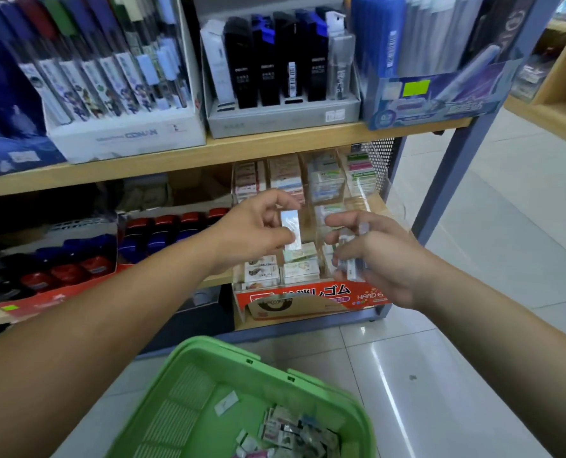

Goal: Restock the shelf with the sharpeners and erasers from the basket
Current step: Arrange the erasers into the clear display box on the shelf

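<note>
My left hand (258, 226) pinches a wrapped white eraser (290, 229) upright in front of the clear divided eraser display (308, 226) on the lower shelf. My right hand (371, 256) grips a small stack of wrapped erasers (354, 269) just right of it, over the display's front right compartments. The display's compartments hold stacked erasers. A green basket (209, 375) sits on the floor below me, with several wrapped erasers and sharpeners (291, 431) piled in its near right corner.
Above the display, a wooden shelf (209, 153) carries boxes of pens and black lead cases. Ink pads in red and blue sit on the lower shelf to the left (77, 259). The grey shelf post (456, 160) stands at the right, tiled floor beyond.
</note>
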